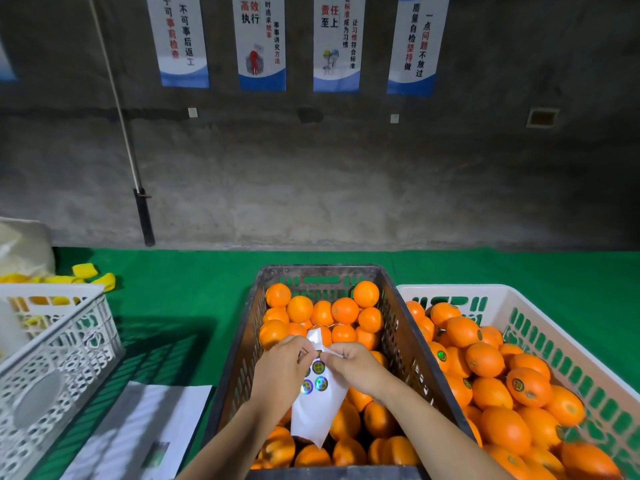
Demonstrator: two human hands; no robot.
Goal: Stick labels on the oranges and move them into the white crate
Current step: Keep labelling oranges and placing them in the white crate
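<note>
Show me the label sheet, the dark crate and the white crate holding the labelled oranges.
label sheet (317, 414): head view, blank backing below the stickers.
dark crate (240, 368): head view, left wall.
white crate (450, 289): head view, far rim.

Dark crate (235, 358) sits just left of white crate (568, 344).

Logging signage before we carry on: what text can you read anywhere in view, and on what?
"宁可事前检查 不可事后返工": leftmost white-and-blue wall poster.
"高效执行", "事事讲究方法": second wall poster.
"责任至上", "让标准成为习惯 让习惯符合标准": third wall poster.
"质量自检坚持做 一点问题不放过": rightmost wall poster.
Too small or blurred: round stickers on the white label sheet, cut-out letters in the white plastic crate, white paper on the green table.
</note>
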